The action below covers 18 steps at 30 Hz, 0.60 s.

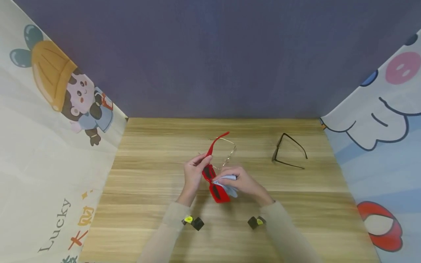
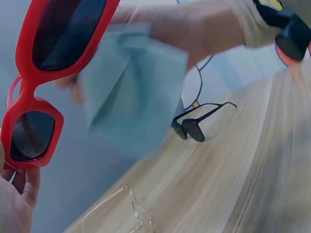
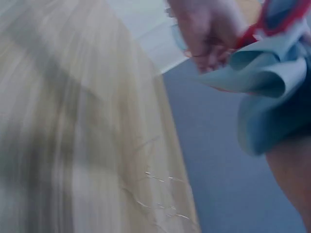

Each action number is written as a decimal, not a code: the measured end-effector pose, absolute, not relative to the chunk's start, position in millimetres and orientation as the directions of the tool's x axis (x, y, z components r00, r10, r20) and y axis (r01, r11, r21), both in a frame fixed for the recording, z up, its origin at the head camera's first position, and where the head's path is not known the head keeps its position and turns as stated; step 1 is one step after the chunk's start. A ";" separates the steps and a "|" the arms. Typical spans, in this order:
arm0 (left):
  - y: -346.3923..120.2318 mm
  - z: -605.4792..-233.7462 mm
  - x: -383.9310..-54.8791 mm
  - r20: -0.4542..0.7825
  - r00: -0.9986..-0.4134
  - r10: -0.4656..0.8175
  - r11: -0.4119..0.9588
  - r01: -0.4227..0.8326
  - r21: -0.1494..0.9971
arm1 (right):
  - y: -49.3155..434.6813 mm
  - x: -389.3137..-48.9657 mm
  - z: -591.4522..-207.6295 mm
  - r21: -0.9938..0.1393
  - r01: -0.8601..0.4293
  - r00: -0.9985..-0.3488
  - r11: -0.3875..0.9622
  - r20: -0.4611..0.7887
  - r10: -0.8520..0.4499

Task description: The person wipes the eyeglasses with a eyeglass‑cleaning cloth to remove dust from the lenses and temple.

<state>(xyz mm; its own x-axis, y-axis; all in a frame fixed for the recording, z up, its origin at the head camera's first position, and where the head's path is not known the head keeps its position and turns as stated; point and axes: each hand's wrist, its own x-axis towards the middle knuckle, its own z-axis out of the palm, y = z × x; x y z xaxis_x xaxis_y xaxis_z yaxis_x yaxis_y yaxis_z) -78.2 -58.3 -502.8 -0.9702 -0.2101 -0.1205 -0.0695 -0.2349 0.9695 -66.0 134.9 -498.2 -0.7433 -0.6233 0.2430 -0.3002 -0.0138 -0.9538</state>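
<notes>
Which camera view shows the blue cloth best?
The left wrist view: the blue cloth appears large, spread, though blurred. The head view shows it small, partly covered by the right hand; the right wrist view shows curled folds.

Black glasses [image 2: 195,130] lie unfolded on the wooden table [image 1: 158,146], right of wire-framed glasses [image 1: 227,159].

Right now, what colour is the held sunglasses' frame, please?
The frame is red, clearest in the left wrist view.

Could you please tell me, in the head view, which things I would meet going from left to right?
Orange-hatted cartoon print, bare left hand, red thick-framed sunglasses, bare right hand, black-framed sunglasses with dark lenses, white cartoon print with pink oval.
</notes>
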 end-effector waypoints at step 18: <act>-55.2 -501.7 -73.7 -0.091 -0.977 -0.194 -0.195 -0.052 0.979 | 128.6 -71.4 -508.0 -0.982 -0.131 -0.872 0.136 0.048 -0.488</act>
<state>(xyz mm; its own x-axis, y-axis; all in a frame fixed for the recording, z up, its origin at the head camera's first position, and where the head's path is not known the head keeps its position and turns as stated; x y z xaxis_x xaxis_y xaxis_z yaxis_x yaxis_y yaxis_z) -73.7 -55.2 -501.7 -0.9768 -0.1938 -0.0908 -0.0524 -0.1948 0.9794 -71.4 128.6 -508.0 -0.8717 -0.4877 0.0482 -0.1305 0.1364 -0.9820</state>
